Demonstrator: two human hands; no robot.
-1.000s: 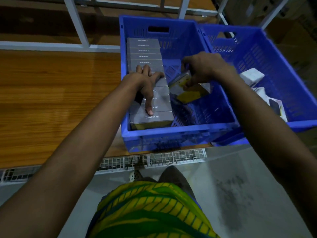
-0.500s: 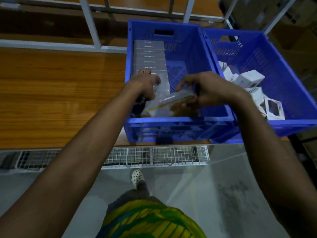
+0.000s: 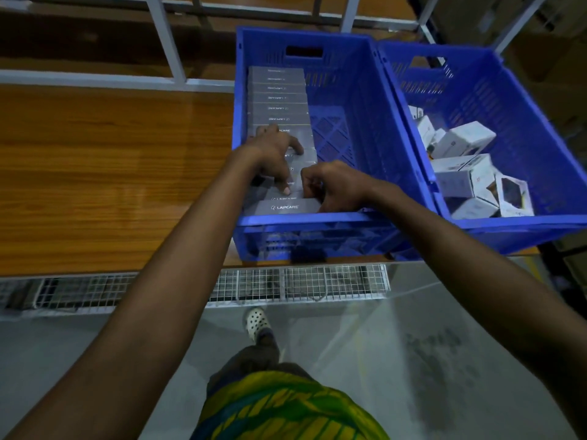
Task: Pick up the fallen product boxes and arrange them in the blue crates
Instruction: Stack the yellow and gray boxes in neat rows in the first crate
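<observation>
Two blue crates stand side by side on a wooden shelf (image 3: 111, 173), their long walls touching. The left crate (image 3: 317, 219) holds a single row of grey boxes (image 3: 278, 98) packed face to face along its left wall, from the far wall to the near wall. The nearest box (image 3: 287, 207) shows a printed "LAPCARE" mark. The right half of this crate's floor is bare lattice.

The left hand (image 3: 273, 150) lies on top of the row near its middle. Its fingers are extended and spread, gripping nothing, and the index fingertip presses on a box close to the near end. The right hand (image 3: 336, 182) sits at the right ends of the nearest boxes with fingers curled against them. Whether it pinches a box or only pushes cannot be told.

The right crate (image 3: 524, 222) holds white boxes (image 3: 463, 179) in a loose jumble, lying at mixed angles toward its near end.

A white metal frame (image 3: 165, 39) rises behind the shelf. A wire mesh (image 3: 301, 284) runs below the shelf edge, above a grey floor (image 3: 349, 360). A pale perforated shoe (image 3: 255, 322) and a green-and-yellow garment (image 3: 286, 408) appear at the bottom.
</observation>
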